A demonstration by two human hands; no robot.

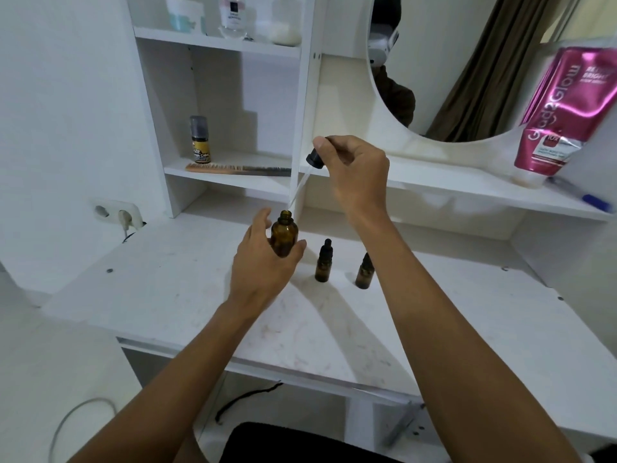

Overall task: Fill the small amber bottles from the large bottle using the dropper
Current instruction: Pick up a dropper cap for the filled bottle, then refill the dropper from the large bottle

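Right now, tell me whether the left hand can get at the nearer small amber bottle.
Probably not yet: the left hand is holding the large bottle. The path itself looks free, since the small bottle stands just beside that hand with bare desk between.

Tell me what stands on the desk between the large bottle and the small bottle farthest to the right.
Another capped small amber bottle, seen in the head view, between the large bottle and the right one.

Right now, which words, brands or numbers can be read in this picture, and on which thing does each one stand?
"Good2Glow": pink tube, along its side.
"BRIGHT": same tube, upper part; the rest of its small print is blurred.
Yellow-labelled bottle on the shelf: blurred.
Clear bottle on the top shelf: too small.
Small amber bottles: no readable label.
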